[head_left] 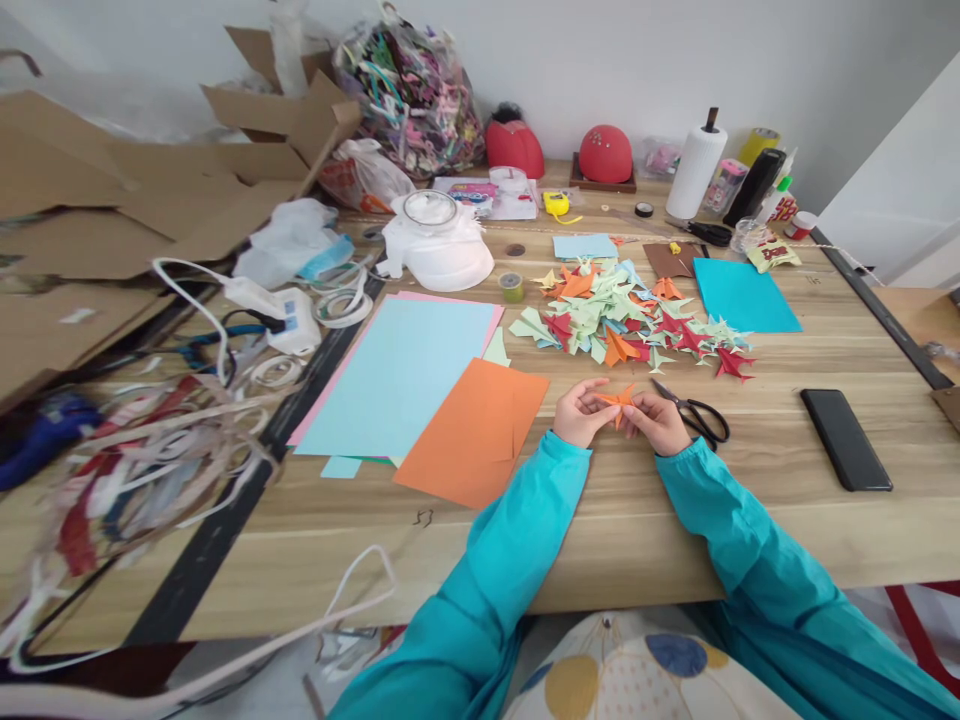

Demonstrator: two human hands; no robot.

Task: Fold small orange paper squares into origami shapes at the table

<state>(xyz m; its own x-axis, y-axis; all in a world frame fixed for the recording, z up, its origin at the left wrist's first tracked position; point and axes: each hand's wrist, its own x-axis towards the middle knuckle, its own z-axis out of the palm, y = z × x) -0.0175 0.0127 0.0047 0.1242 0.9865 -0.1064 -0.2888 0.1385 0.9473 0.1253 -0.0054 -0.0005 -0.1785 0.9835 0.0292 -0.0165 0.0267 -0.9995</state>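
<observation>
Both of my hands pinch a small folded orange paper crane [619, 399] just above the wooden table. My left hand [582, 412] grips its left side, thumb against fingertips. On its right side my right hand [660, 422] does the same. Black scissors [694, 410] lie right beside my right hand, partly hidden by it. Beyond the hands spreads a heap of folded paper cranes [615, 305] in pale green, red, orange and blue. Left of my left hand lie orange paper sheets [472, 430], overlapping a large light blue sheet [405, 370].
A black phone [846, 440] lies at the right. Behind the heap are a turquoise square sheet [746, 295], a yellow tape measure [556, 205] and a white paper-like roll [697, 172]. Cables and ribbons [172, 460], a power strip [281, 315] and cardboard [150, 190] crowd the left.
</observation>
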